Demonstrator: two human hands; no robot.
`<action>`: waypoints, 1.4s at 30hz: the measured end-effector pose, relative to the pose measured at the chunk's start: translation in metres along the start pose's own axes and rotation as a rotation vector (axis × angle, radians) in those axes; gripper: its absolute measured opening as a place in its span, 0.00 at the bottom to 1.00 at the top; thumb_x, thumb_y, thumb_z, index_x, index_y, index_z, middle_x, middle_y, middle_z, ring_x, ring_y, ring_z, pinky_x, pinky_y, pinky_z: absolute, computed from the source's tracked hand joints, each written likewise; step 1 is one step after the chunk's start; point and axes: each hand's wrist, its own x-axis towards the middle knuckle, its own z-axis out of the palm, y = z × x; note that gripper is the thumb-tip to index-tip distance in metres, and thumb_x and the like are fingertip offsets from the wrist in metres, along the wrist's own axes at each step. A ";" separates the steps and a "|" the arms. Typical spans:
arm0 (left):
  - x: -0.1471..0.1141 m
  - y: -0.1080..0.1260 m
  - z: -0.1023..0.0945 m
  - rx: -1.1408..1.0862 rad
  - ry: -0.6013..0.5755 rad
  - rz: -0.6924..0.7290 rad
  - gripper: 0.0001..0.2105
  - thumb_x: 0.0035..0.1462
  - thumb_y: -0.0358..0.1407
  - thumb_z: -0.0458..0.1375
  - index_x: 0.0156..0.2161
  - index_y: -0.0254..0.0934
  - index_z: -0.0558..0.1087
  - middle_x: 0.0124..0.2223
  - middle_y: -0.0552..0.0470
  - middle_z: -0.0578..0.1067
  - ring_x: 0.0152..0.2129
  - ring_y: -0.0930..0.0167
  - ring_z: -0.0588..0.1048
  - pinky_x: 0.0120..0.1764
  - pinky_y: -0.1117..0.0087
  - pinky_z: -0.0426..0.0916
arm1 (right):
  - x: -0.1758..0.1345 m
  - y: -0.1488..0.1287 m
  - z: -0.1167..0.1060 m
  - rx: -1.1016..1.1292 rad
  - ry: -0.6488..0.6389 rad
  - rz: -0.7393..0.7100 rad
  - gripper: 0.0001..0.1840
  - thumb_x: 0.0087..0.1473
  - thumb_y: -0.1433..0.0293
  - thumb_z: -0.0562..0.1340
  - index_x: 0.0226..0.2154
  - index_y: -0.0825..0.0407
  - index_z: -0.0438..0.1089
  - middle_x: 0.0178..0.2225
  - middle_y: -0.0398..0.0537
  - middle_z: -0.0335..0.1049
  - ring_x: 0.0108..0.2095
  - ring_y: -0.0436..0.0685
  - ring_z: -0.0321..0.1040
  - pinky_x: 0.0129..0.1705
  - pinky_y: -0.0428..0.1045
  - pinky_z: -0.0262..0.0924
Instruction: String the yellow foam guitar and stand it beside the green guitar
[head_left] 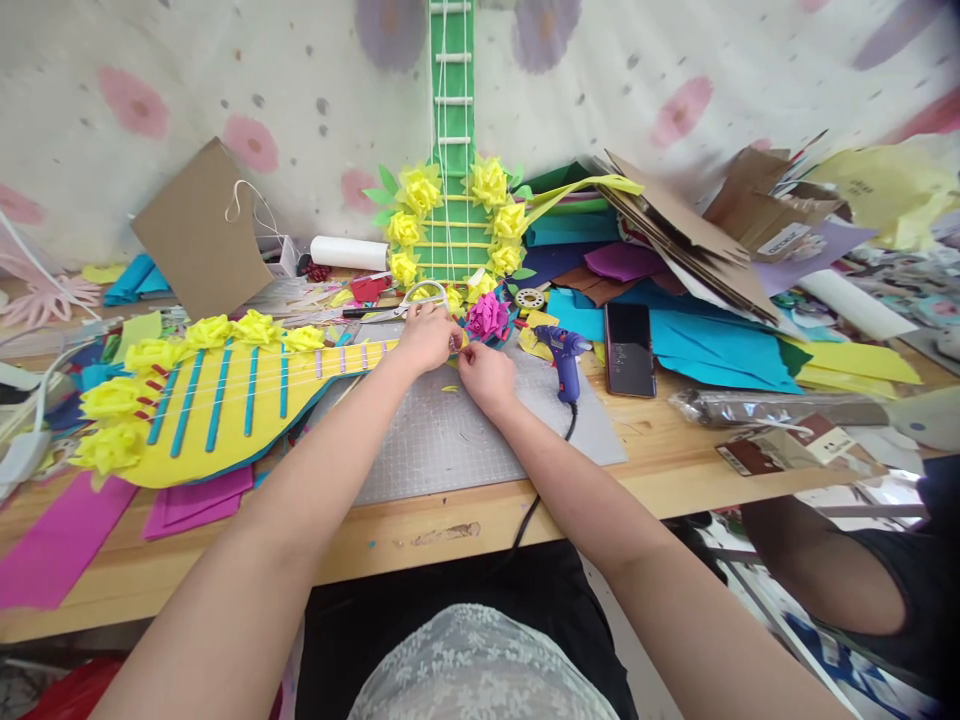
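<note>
A yellow cardboard instrument (225, 415) with blue strips, white strings and yellow paper flowers lies at the left, its narrow neck reaching to my hands. Over the end of that neck, my left hand (429, 340) is closed with fingers bent. My right hand (486, 375) meets it in a pinch, just below a magenta paper rose (487, 316); what either hand's fingertips grip is too small to make out. Scissors (405, 303) lie right behind my left hand. A blue glue gun (564, 360) rests right of my right hand.
A grey cutting mat (442, 450) lies under my hands. Behind them stands a green instrument (454, 225) with yellow flowers. A phone (630, 350), blue paper (712, 345) and cardboard sheets (675, 225) are at the right. The glue gun's cord (529, 520) hangs over the table edge.
</note>
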 end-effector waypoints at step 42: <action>0.003 -0.009 0.007 -0.164 -0.010 -0.123 0.05 0.44 0.32 0.58 0.27 0.41 0.77 0.35 0.53 0.78 0.43 0.64 0.70 0.50 0.57 0.52 | -0.030 0.127 -0.090 0.191 0.366 -0.124 0.30 0.41 0.48 0.61 0.39 0.53 0.63 0.34 0.51 0.64 0.33 0.56 0.62 0.36 0.52 0.59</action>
